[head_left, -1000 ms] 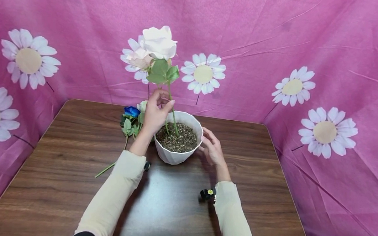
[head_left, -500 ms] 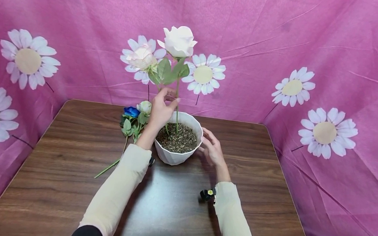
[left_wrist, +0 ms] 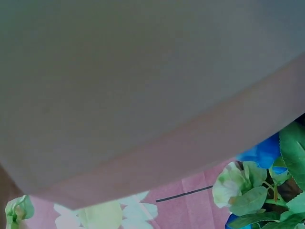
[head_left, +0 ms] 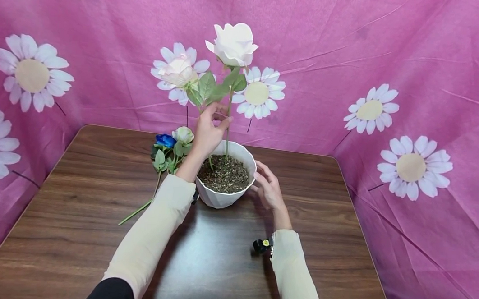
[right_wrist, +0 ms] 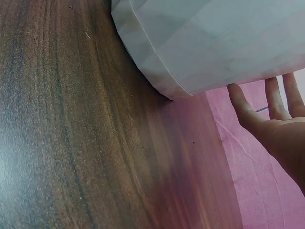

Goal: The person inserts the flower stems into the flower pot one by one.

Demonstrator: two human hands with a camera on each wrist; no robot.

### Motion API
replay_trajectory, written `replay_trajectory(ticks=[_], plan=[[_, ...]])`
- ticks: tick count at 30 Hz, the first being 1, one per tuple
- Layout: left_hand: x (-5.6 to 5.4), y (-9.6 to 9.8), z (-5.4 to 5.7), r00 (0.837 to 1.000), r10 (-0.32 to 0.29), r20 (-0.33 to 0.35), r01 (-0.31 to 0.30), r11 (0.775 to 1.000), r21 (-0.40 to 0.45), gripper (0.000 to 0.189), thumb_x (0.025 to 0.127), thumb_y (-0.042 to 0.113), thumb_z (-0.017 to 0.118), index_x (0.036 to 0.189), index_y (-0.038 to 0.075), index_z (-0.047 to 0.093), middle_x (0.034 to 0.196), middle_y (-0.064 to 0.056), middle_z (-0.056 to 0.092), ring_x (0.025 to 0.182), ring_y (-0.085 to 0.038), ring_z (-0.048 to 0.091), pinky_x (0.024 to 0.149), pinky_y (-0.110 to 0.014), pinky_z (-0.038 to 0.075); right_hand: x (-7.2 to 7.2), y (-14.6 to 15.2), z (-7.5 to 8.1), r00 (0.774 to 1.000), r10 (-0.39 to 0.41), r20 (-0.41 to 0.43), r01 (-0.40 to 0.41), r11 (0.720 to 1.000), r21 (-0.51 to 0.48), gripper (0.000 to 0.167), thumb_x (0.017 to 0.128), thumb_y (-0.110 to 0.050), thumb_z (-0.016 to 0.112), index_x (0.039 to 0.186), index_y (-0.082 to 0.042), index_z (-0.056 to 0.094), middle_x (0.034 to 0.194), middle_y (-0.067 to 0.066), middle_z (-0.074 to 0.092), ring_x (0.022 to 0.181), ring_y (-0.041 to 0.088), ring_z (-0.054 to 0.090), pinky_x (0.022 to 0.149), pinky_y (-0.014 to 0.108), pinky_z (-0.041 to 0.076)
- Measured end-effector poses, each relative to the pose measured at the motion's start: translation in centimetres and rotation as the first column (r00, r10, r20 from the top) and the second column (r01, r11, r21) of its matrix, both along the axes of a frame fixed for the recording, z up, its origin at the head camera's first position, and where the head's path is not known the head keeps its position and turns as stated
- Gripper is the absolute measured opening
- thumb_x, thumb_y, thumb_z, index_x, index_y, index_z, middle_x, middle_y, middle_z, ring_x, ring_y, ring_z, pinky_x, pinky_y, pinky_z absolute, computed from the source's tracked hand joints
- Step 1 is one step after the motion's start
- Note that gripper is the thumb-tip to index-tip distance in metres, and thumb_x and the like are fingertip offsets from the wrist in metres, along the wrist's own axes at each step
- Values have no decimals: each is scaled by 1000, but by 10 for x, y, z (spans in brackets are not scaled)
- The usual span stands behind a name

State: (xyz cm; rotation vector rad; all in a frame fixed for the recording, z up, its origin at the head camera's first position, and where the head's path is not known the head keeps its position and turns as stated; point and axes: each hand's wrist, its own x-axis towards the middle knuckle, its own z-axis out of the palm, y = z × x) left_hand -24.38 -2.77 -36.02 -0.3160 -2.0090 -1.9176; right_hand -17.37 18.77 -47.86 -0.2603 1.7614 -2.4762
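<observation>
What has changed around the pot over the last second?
The left grip has shifted right and slightly up in the head view, taking the white rose with it; its stem leaned left and now stands nearly upright. No hold visibly changed. The right grip stays at the pot; the blue rose lies as before.

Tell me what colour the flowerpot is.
The flowerpot is plain white; the head view shows it best, with the right hand at its side.
</observation>
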Motion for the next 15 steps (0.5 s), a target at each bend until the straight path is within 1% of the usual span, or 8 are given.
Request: replay_trajectory(ticks=[4, 10, 15], plan=[[-3, 2, -1, 1000, -19, 12, 19, 999, -26, 20, 90, -8, 67, 110, -7, 62, 107, -19, 65, 93, -31, 64, 81, -39, 57, -1, 0, -2, 1000, 0, 7, 0, 1000, -11, 49, 99, -1, 50, 145, 9, 40, 125, 9, 55, 108, 24, 60, 86, 42, 59], [-5, 2, -5, 999, -46, 16, 47, 997, -69, 18, 91, -5, 68, 107, -6, 62, 105, -20, 66, 93, -34, 65, 85, -43, 55, -2, 0, -2, 1000, 2, 0, -2, 1000, -9, 47, 99, 0, 49, 145, 8, 42, 125, 10, 56, 106, 23, 62, 86, 42, 59], [-6, 2, -10, 999, -31, 32, 36, 987, -158, 17, 92, -2, 69, 108, -5, 64, 105, -19, 67, 96, -35, 65, 93, -43, 51, -1, 1, -2, 1000, 8, 1, -8, 1000, -7, 49, 99, -1, 50, 146, 10, 39, 125, 9, 56, 106, 23, 61, 86, 41, 58]])
